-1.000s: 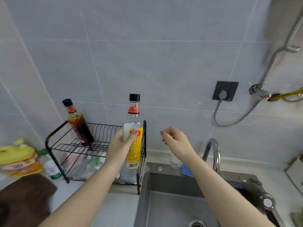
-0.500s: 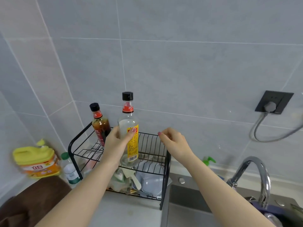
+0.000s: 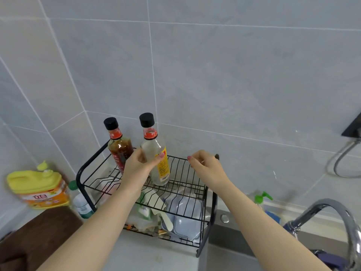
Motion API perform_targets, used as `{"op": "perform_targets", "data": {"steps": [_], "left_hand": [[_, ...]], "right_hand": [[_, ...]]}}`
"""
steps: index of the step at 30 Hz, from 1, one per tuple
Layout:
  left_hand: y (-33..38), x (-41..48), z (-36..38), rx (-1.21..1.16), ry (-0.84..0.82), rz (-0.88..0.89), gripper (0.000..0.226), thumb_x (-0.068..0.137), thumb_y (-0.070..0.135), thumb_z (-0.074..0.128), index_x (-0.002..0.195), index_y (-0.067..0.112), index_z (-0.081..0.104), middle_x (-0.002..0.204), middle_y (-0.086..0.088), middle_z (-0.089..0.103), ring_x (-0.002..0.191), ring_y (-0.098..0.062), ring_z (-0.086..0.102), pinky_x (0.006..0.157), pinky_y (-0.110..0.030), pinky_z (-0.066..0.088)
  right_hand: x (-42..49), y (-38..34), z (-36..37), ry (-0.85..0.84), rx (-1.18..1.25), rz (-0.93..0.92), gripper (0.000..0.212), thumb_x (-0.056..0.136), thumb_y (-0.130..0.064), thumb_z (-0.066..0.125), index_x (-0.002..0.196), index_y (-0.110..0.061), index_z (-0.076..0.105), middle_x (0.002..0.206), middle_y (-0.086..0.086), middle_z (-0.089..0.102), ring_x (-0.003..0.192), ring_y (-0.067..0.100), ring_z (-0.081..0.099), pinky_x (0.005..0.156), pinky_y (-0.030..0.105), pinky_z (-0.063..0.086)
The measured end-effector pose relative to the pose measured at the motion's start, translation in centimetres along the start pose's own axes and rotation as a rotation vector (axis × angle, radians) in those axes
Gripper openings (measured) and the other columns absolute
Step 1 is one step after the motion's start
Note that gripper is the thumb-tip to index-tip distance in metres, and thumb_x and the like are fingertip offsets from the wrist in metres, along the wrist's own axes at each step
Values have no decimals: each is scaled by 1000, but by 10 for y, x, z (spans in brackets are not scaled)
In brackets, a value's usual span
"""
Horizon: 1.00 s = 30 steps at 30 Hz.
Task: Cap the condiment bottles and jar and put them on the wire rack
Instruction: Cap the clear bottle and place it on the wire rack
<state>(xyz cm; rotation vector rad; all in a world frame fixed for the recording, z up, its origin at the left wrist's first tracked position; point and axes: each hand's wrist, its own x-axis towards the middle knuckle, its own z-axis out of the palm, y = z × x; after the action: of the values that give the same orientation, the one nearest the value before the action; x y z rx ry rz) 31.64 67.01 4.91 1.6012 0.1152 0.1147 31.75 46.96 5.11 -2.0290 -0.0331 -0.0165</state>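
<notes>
Two capped bottles [image 3: 154, 153] upright on rack [image 3: 195, 169]

1. The yellow-capped orange plastic detergent jug [image 3: 40, 185] at the left has red characters on its white label band that look like "立白".
2. The clear glass bottle with a black cap [image 3: 155, 151] has a yellow label with small print and a barcode, too small to read.
3. The dark-sauce glass bottle's [image 3: 118, 146] red neck band is illegible.
</notes>
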Motion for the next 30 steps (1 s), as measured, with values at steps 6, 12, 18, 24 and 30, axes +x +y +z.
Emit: {"op": "perform_targets", "data": {"steps": [6, 12, 18, 24, 30], "left_hand": [[-16, 11, 3, 36, 19, -19, 36, 80, 21, 79, 113, 19, 65, 107, 5, 71, 98, -2, 63, 74, -17, 44], [-28, 16, 2, 50, 29, -46, 40, 79, 22, 80, 116, 17, 64, 107, 5, 70, 98, -2, 62, 73, -17, 43], [-32, 17, 1, 39, 17, -51, 43, 82, 24, 78, 121, 18, 62, 111, 7, 68, 99, 1, 58, 74, -16, 41], [-31, 20, 2, 20, 8, -38, 39, 80, 22, 79, 114, 27, 60, 114, 6, 67, 105, -6, 60, 81, -25, 46], [-27, 17, 4, 35, -17, -18, 43, 78, 19, 81, 114, 29, 59, 112, 7, 66, 107, -7, 60, 83, -27, 47]], "right_hand": [[12, 13, 4, -20, -2, 12, 18, 94, -38, 56, 87, -22, 60, 78, -6, 58, 72, 12, 53, 67, 26, 41], [16, 16, 8, -27, 2, 6, 18, 94, -36, 56, 88, -20, 61, 76, -6, 57, 67, 11, 50, 64, 25, 40], [14, 13, 7, -26, 1, 5, 16, 95, -34, 56, 87, -21, 59, 75, -7, 55, 65, 10, 48, 61, 22, 38], [9, 11, 7, 6, 20, 6, 15, 94, -32, 58, 84, -21, 59, 72, -7, 54, 61, 9, 46, 61, 22, 37], [-2, 8, 4, 20, 45, 14, 15, 94, -31, 57, 85, -19, 60, 76, -4, 56, 63, 9, 47, 60, 21, 37]]}}
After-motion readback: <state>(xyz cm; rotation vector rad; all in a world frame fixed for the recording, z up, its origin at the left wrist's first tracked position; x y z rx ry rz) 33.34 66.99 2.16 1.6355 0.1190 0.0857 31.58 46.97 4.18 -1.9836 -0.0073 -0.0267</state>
